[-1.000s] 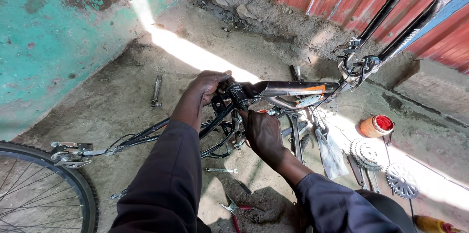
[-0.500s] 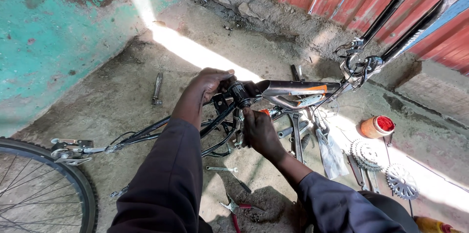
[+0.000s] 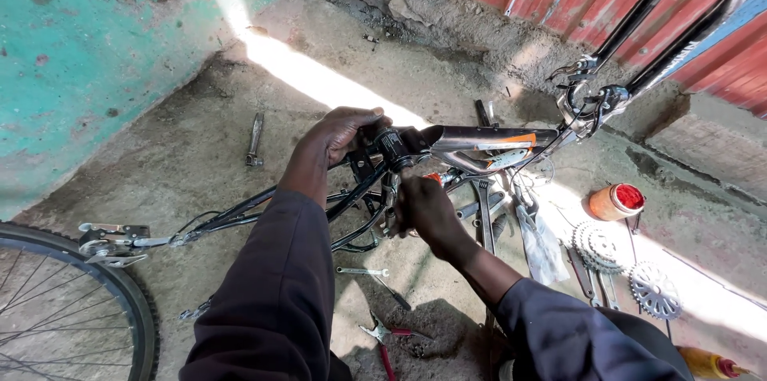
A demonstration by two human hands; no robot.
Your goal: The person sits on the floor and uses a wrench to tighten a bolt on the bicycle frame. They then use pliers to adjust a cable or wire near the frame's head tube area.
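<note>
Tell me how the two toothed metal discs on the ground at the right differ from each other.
The nearer sprocket lies in bright sunlight, while the farther sprocket sits partly in shade beside the orange tub with a red lid. The nearer one shows open cut-outs between its arms; the farther one looks denser, like stacked rings. Both are grey, toothed and lie flat on the concrete floor.

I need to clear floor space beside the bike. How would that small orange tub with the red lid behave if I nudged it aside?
The orange tub lies on its side on the concrete floor, so being round it would probably roll rather than slide. It looks small and likely light. It could well roll into the toothed sprockets lying close beside it.
</note>
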